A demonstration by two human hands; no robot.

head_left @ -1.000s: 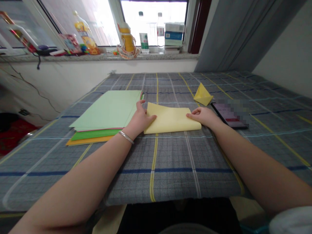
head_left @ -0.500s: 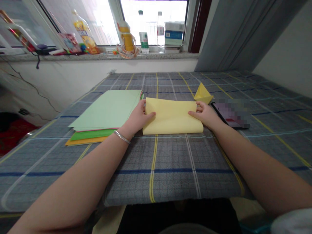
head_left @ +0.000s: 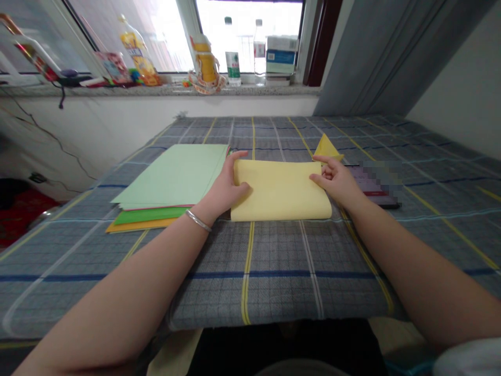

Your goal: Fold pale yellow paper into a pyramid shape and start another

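Note:
A sheet of yellow paper (head_left: 279,190) is bent over on itself, its rounded fold facing me at the table's near side. My left hand (head_left: 229,183) grips its left edge, thumb on the front face and index finger stretched along the top edge; the other fingers are hidden. At the right edge, my right hand (head_left: 336,177) holds the sheet between thumb and curled fingers, with the index finger pointing out over the top corner. Just behind that hand stands a folded yellow paper piece (head_left: 326,146), partly covered by it.
Left of my hands lies a stack of coloured paper (head_left: 176,175), light green on top. A phone or tablet (head_left: 376,190) rests to the right. A checked cloth (head_left: 279,292) covers the table. Bottles and boxes (head_left: 281,56) line the windowsill (head_left: 156,92) behind.
The yellow sheet has shifted slightly toward me and to the right. Both index fingers have lifted and now extend along its top edge. My right hand covers more of the folded piece.

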